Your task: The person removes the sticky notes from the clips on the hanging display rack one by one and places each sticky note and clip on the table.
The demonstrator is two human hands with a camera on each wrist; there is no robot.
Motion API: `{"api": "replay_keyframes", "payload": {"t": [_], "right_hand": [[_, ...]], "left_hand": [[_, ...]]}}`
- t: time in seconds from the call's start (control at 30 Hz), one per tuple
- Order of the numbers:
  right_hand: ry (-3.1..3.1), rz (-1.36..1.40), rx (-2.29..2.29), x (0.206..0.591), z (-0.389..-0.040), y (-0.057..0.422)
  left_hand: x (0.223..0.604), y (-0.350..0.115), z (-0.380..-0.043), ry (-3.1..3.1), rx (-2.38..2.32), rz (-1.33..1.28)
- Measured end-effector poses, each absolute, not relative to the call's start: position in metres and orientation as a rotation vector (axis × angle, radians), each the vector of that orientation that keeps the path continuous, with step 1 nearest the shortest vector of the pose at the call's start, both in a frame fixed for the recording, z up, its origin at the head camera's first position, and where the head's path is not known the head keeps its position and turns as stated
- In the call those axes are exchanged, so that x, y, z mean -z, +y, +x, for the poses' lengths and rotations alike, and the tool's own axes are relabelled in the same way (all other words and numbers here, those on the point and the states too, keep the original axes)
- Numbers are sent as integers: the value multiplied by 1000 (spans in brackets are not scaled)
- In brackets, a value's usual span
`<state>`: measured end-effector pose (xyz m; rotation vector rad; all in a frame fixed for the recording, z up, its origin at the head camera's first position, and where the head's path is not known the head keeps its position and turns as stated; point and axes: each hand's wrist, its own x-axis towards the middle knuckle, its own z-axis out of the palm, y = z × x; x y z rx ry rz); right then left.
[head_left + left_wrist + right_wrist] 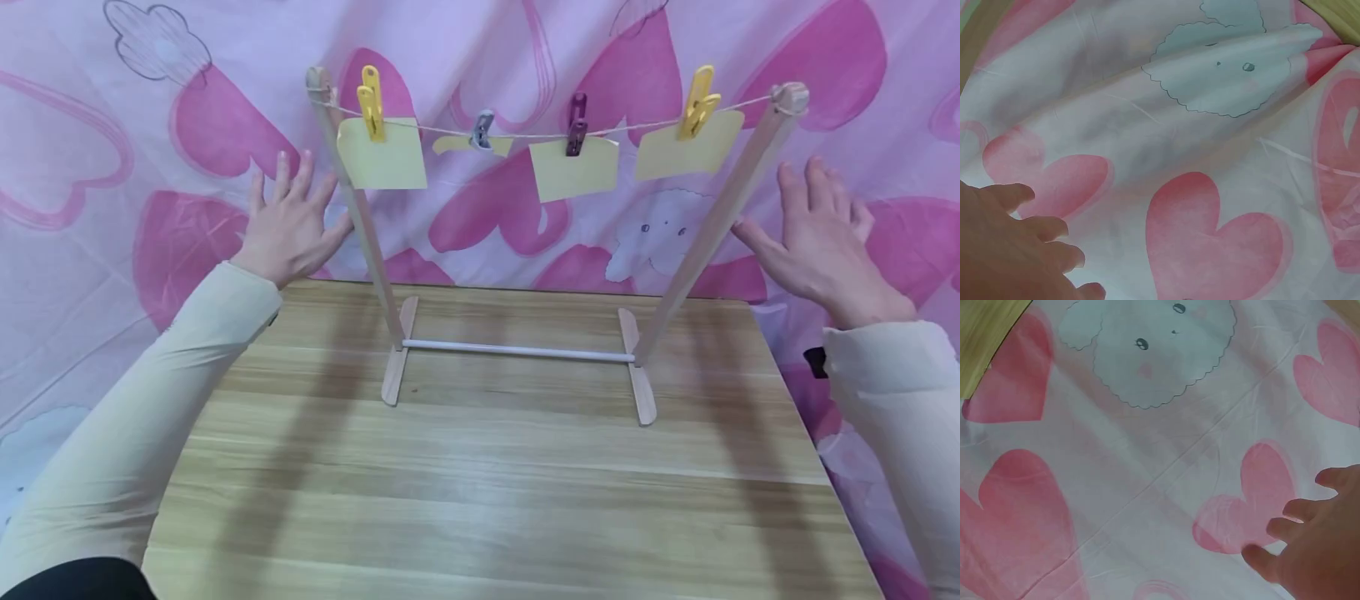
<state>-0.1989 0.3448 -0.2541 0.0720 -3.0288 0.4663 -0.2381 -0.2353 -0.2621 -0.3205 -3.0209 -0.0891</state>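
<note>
A small wooden drying rack stands upright on the table, with a left post [367,242], a right post [720,217] and a string [536,136] tied between their tops. Several pale yellow paper pieces hang from it: a left sheet [386,162] under a yellow clip [371,104], a narrow strip [450,145] under a grey clip [482,129], a tilted sheet [573,173] under a purple clip [576,125], and a right sheet [686,154] under another yellow clip [699,104]. Beside the left post my left hand [281,233] is spread, holding nothing. My right hand [821,242], likewise spread and unoccupied, is beside the right post.
A white rod [517,351] joins the rack's left foot [394,367] and right foot [640,383]. Under them is a wood-grain table [495,483]. Pink-and-white cloth [60,300] with hearts hangs behind and continues along both sides.
</note>
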Motion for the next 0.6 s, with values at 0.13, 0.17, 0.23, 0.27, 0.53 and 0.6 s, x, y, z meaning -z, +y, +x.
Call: {"api": "replay_keyframes", "payload": {"t": [0.13, 0.17, 0.23, 0.27, 0.53, 0.6], "right_hand": [[-3090, 80, -488, 253, -191, 343], [-3128, 95, -480, 253, -187, 343], [-3213, 163, -451, 254, -179, 341], [-3257, 219, -422, 256, -174, 339], [-3213, 830, -418, 257, -123, 267], [-3101, 963, -466, 251, -115, 243]], "left_hand": [[262, -239, -234, -3009, 109, -298], [261, -239, -233, -3005, 128, -287], [262, -241, -227, -2980, 170, -278], [262, -242, -224, -2954, 200, -278], [271, -228, -187, -2631, 735, -289], [272, -219, -180, -2591, 1043, -286]]}}
